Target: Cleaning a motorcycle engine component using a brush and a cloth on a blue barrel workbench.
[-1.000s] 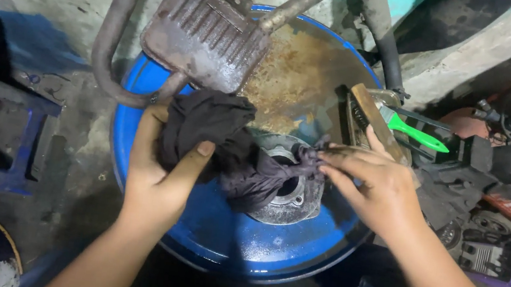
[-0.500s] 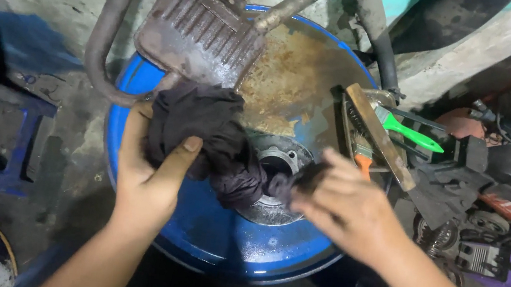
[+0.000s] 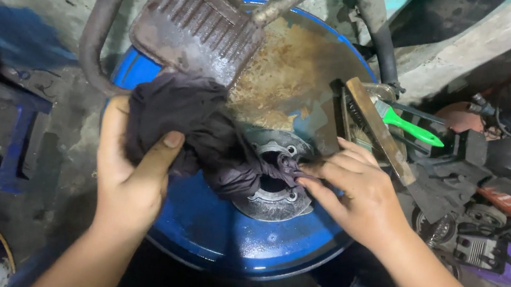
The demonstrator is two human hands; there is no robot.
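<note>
A dark, dirty rag lies across a grey metal engine part with a round bore, which sits on top of a blue drum. My left hand grips the bunched end of the rag at the drum's left side, thumb on top. My right hand pinches the rag's other end with its fingertips, right over the bore of the metal part.
A rusty exhaust muffler with its bent pipe rests on the drum's far edge. A wire brush and a green-handled tool lie at the drum's right. Dark machine parts crowd the floor at the right.
My right hand left the rag's end for a moment and now pinches it again over the bore. My left hand has kept its grip and shifted slightly left.
</note>
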